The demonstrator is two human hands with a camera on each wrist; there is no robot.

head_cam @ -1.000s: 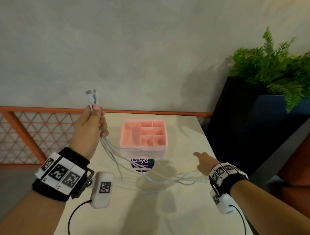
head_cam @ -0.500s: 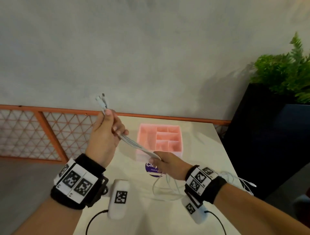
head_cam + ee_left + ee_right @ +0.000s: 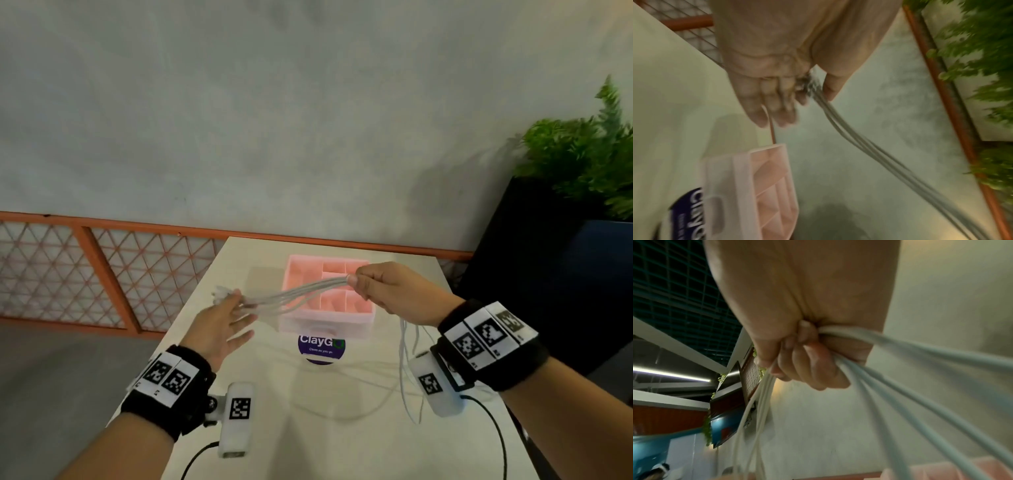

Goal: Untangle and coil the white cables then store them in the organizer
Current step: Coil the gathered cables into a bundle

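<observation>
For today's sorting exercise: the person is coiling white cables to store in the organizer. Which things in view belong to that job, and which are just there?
Part of the job:
white cables
pink organizer
right hand, gripping the cables
left hand, fingers spread by the plug ends

Just there:
ClayGo sticker
fern
black planter
orange lattice railing

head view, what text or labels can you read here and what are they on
"ClayG": purple round sticker on the table, last letter hidden by a green mark.
Small line under it: too blurred to be sure.
Wrist bands and camera pods: square black-and-white code tags, no words.
</observation>
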